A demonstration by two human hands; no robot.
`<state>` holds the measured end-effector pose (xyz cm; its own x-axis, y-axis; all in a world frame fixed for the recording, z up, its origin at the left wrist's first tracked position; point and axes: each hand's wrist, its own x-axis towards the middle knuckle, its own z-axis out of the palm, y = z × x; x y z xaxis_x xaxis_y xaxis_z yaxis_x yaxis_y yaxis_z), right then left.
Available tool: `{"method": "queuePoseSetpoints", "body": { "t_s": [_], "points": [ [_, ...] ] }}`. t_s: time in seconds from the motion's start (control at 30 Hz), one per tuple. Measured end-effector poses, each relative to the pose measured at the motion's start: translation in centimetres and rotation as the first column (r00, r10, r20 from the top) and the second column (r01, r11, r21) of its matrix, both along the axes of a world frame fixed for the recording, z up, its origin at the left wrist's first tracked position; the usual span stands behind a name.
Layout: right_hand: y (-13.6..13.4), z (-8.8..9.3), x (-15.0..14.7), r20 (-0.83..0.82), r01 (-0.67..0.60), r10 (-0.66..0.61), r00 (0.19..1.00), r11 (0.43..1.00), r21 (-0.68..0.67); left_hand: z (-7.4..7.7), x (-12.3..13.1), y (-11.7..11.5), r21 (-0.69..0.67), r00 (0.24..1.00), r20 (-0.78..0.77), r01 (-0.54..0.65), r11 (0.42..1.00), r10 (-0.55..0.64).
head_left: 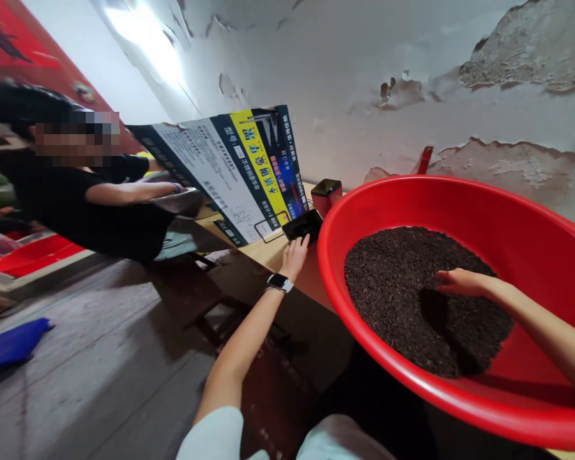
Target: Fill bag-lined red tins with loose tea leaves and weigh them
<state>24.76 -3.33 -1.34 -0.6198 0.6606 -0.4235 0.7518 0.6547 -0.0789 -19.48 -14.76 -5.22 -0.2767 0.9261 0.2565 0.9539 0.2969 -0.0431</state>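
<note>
A large red basin (460, 185) fills the right side and holds a heap of dark, dry, small loose pieces (393, 287), like tea leaves or seeds; I cannot tell which. My right hand (462, 282) hovers over the heap with its fingers pointing left and loosely extended, casting a shadow below. Nothing shows in those fingers. To the left of the basin, my left hand (295, 257) reaches to the table edge, its fingers stretched out at a flat black object (304, 223) that looks like a phone. A watch (280, 282) is on that wrist.
A printed cardboard panel (234, 172) stands on the table (263, 255), with a small red box (326, 195) between it and the basin. At the left, another person (76, 204) sits with arms over a metal bowl. A stool (225, 319) stands below; a blue item (14, 345) lies on the floor.
</note>
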Motion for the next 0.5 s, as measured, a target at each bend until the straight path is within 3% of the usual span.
{"method": "queuePoseSetpoints", "body": {
  "t_s": [0.13,0.23,0.37,0.5],
  "points": [
    [0.2,0.9,0.2,0.083,0.034,-0.033,0.996,0.999,-0.015,-1.5,0.8,-3.2,0.004,0.997,0.004,0.075,0.997,-0.075],
    [-0.1,1.9,0.1,0.068,0.047,-0.047,0.997,0.999,0.014,-0.8,0.5,-5.4,0.092,0.997,0.070,0.033,0.995,-0.040],
    [-0.7,3.9,-0.1,-0.008,0.063,-0.062,0.998,0.992,0.112,1.8,-0.3,-9.5,0.241,0.996,0.093,-0.022,0.970,-0.001],
    [-1.1,7.1,0.1,-0.143,0.141,-0.104,0.984,0.950,0.278,6.1,-0.7,-14.6,0.449,1.000,0.001,0.009,0.894,-0.011]
  ]
}}
